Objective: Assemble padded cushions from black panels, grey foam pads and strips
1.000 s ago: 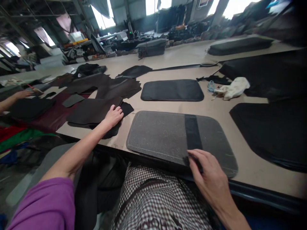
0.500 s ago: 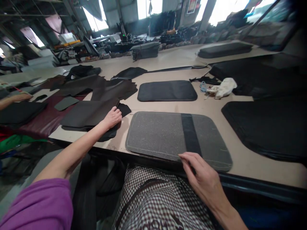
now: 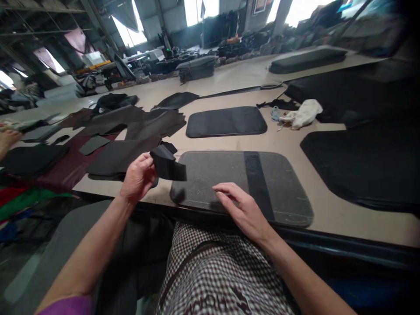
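A black strip of leather-like material (image 3: 169, 167) dangles, bent, from my left hand (image 3: 138, 177), whose thumb and fingers are closed on one end of it. It hangs over the left end of a grey rounded panel (image 3: 216, 168) lying flat at the table's front edge. Across the panel's right half runs a dark band (image 3: 256, 175). My right hand (image 3: 241, 210) is over the panel's front edge, left of that band, with the fingers stretched out and the thumb a little apart. Nothing shows in it. Behind my left hand lies a stack of dark cut pieces (image 3: 114, 157).
Beyond the grey panel lies a smaller black panel (image 3: 226, 121). A large black stack (image 3: 364, 170) sits at the right, near a crumpled white cloth (image 3: 305, 113) and small blue scissor-like handles (image 3: 274, 113). Another person's hand (image 3: 9, 139) is at the far left.
My left hand has lifted off the dark stack toward me, now with the black strip in it. My right hand has moved left and inward over the grey panel.
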The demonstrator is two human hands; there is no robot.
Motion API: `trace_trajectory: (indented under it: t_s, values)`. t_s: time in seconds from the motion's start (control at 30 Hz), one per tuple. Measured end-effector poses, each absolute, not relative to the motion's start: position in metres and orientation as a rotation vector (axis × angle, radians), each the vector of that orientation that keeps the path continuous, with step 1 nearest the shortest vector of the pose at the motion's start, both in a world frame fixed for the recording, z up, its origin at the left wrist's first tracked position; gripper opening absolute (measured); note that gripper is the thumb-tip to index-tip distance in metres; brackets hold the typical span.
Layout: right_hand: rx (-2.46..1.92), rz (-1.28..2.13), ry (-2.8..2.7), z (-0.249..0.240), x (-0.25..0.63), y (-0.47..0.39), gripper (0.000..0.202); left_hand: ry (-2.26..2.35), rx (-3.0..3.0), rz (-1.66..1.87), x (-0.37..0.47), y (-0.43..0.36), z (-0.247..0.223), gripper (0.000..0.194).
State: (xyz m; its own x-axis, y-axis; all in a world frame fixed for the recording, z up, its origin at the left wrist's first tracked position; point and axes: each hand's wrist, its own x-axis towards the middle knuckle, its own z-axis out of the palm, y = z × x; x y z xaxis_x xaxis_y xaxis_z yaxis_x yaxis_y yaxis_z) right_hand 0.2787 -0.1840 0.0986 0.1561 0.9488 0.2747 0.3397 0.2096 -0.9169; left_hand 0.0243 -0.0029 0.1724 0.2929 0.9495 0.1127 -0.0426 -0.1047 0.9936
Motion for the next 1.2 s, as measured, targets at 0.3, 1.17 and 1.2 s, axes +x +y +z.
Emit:
trace_trajectory:
  t_s: [0.3, 1.17, 1.2]
  values:
    - [-1.079, 1.228, -0.977, 0.101, 0.258, -0.179, 0.054, 0.701, 1.574, 0.594, 0.054, -0.101, 0.12, 0.019]
    - [-1.502, 0.893, -1.191, 0.066, 0.24, -0.161, 0.046, 0.852, 2.503, 0.529, 0.148, 0.107, 0.085, 0.021]
    - [-1.468, 0.946, -1.187, 0.066, 0.24, -0.159, 0.044, 0.835, 2.554, 0.54, 0.153, 0.116, 0.08, 0.02]
